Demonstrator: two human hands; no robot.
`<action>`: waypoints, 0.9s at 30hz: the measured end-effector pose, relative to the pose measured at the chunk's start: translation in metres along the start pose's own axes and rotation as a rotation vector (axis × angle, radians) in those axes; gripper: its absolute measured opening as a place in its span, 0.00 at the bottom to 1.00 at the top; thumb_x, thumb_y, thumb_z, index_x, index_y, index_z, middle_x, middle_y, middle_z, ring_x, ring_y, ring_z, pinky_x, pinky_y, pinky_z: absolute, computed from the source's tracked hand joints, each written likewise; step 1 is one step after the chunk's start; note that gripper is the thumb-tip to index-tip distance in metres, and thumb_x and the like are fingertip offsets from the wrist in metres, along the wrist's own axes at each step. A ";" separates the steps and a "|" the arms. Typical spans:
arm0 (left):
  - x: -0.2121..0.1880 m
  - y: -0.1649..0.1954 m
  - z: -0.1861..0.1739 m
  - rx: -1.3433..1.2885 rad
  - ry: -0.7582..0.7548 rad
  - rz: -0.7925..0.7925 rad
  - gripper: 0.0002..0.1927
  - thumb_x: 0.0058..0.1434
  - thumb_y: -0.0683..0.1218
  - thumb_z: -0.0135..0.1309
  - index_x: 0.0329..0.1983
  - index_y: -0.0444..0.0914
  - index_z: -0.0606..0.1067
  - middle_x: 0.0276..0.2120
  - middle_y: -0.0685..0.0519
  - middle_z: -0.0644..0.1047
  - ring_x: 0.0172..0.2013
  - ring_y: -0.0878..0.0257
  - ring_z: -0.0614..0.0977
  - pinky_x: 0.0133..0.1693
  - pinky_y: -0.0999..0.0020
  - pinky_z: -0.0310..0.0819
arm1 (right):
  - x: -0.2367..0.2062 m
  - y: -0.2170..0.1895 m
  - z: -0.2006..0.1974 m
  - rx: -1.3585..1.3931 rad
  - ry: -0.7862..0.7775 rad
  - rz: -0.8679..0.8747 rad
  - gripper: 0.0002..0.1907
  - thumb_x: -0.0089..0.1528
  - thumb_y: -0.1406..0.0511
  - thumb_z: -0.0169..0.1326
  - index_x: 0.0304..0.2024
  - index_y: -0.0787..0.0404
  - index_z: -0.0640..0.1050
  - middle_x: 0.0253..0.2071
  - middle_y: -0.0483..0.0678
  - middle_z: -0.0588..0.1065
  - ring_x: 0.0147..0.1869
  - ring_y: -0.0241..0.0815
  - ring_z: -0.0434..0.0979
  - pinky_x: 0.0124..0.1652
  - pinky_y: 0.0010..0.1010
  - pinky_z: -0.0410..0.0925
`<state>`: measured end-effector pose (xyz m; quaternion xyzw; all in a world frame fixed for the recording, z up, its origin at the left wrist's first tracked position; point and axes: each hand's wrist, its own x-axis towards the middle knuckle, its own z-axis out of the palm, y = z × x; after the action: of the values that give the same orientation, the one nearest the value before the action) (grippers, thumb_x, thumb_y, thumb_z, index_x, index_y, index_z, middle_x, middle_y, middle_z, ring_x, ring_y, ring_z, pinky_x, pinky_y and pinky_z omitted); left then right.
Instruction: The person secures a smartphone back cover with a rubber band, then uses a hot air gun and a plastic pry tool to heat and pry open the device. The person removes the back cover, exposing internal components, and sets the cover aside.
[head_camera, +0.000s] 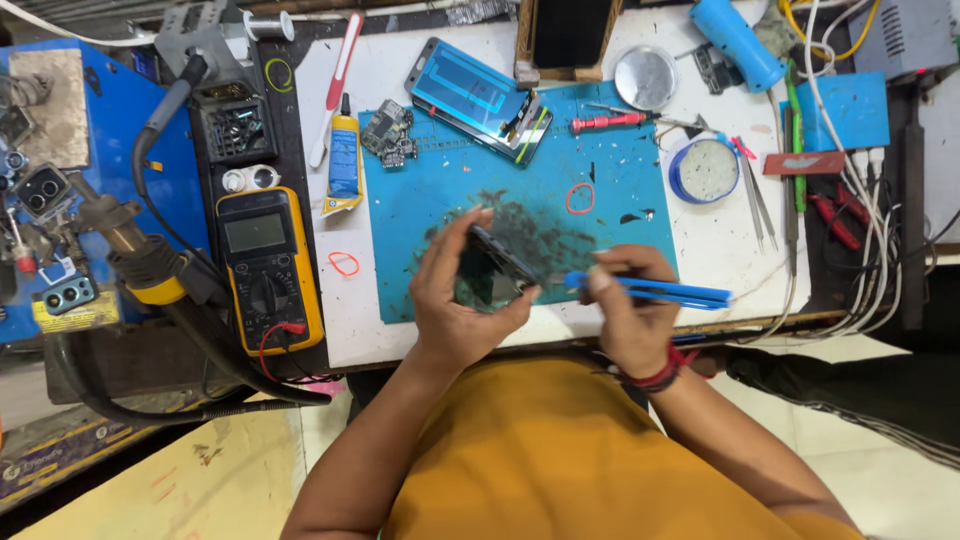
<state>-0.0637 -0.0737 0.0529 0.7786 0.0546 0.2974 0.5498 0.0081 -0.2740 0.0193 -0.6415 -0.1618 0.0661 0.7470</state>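
My left hand (462, 290) is closed round the dark phone frame (497, 262), tilted up just above the near edge of the blue mat (520, 190), thumb along its near side. My right hand (625, 300) pinches the blue plastic tweezers (650, 291), tips meeting the frame's right edge. I judge the work goes best with the left grip firm but not flexing the frame, and the tips kept shallow at the seam. Black scrapings lie on the mat beneath.
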 end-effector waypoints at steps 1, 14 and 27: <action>0.004 0.002 -0.001 0.110 -0.025 0.053 0.43 0.47 0.44 0.73 0.66 0.33 0.67 0.57 0.44 0.76 0.58 0.53 0.80 0.60 0.61 0.76 | 0.003 -0.005 -0.004 0.016 0.068 0.008 0.08 0.69 0.70 0.58 0.50 0.65 0.76 0.37 0.49 0.78 0.36 0.37 0.79 0.38 0.26 0.73; 0.022 0.005 0.005 0.310 -0.140 0.250 0.44 0.50 0.49 0.74 0.67 0.32 0.66 0.60 0.41 0.74 0.60 0.45 0.77 0.66 0.47 0.68 | 0.023 -0.070 0.002 -0.316 -0.144 -0.015 0.09 0.60 0.74 0.64 0.44 0.68 0.82 0.42 0.51 0.82 0.44 0.36 0.81 0.45 0.23 0.72; 0.017 -0.003 0.007 0.264 -0.160 0.306 0.45 0.50 0.49 0.73 0.68 0.33 0.65 0.62 0.45 0.72 0.62 0.49 0.76 0.71 0.42 0.61 | 0.032 -0.081 0.024 -0.505 -0.241 -0.318 0.11 0.58 0.73 0.66 0.42 0.66 0.81 0.37 0.52 0.81 0.37 0.43 0.82 0.39 0.28 0.72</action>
<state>-0.0456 -0.0708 0.0556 0.8642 -0.0696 0.3052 0.3939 0.0218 -0.2554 0.1066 -0.7608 -0.3585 -0.0182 0.5407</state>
